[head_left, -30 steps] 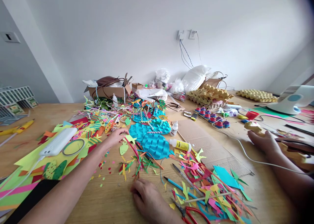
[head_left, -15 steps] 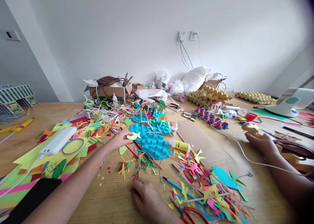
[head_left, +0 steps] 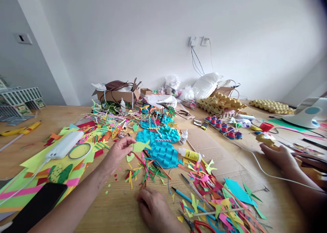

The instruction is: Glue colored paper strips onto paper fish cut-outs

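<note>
A light green paper fish is pinched between the thumb and fingers of my left hand, just left of the blue painted egg-carton pieces. Below it a smaller green paper fish lies on the table. My right hand rests on the wood near the front edge, its fingers curled under; whether it holds anything is hidden. Red-handled pliers and a pile of paper scraps lie to its right.
Another person's hands hold a yellowish carton piece at the right. Glue bottles stand or lie mid-table. A power bank, a black phone and coloured paper are at the left. A white cable crosses the right side.
The view has shifted slightly, moving the scene rightward. My left hand has turned the green fish more toward the camera, its broad side now showing. My right hand stays resting on the table.
</note>
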`<state>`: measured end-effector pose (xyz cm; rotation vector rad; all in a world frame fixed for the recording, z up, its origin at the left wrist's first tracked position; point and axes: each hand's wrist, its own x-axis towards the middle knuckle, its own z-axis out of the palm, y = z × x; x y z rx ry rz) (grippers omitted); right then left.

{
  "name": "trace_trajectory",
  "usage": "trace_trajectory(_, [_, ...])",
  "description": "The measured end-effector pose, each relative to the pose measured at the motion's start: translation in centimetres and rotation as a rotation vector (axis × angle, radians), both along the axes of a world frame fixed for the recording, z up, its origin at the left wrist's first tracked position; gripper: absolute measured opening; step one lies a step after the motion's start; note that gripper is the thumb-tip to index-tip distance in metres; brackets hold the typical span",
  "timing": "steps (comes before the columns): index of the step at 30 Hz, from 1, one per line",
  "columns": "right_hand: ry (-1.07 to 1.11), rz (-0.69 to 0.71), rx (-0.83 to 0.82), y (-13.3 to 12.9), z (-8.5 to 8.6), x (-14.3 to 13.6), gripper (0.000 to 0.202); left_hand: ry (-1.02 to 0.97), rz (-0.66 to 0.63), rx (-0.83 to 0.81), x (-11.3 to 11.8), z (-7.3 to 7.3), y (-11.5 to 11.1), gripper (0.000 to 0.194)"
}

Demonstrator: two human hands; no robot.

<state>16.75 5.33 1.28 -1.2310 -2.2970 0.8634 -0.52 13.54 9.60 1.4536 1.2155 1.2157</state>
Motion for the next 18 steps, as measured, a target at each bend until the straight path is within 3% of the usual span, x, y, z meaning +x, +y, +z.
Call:
trace_trajectory(5, [0.163,-0.05,0.068,0.0,0.3,0.3,0.022,0.015,0.009,-0.055,-0.9,0.2,-2.5,0.023])
trace_trajectory(8, [0.216,-0.108,0.102,0.4,0.3,0.5,0.021,0.029,0.022,-0.115,-1.8,-0.5,-4.0,0.026])
trace_trajectory(11, [0.268,-0.167,0.077,0.9,0.3,0.6,0.02,0.036,-0.007,-0.192,-2.3,-2.5,-5.6,0.026])
trace_trajectory(15, [0.321,-0.259,-0.022,1.2,0.0,0.7,0.016,0.114,-0.097,-0.276,-2.3,-6.4,-7.7,0.021])
trace_trajectory(18, [0.31,-0.261,-0.061,1.3,-0.1,0.7,0.016,0.337,-0.093,-0.171,-1.9,-8.3,-9.4,0.019])
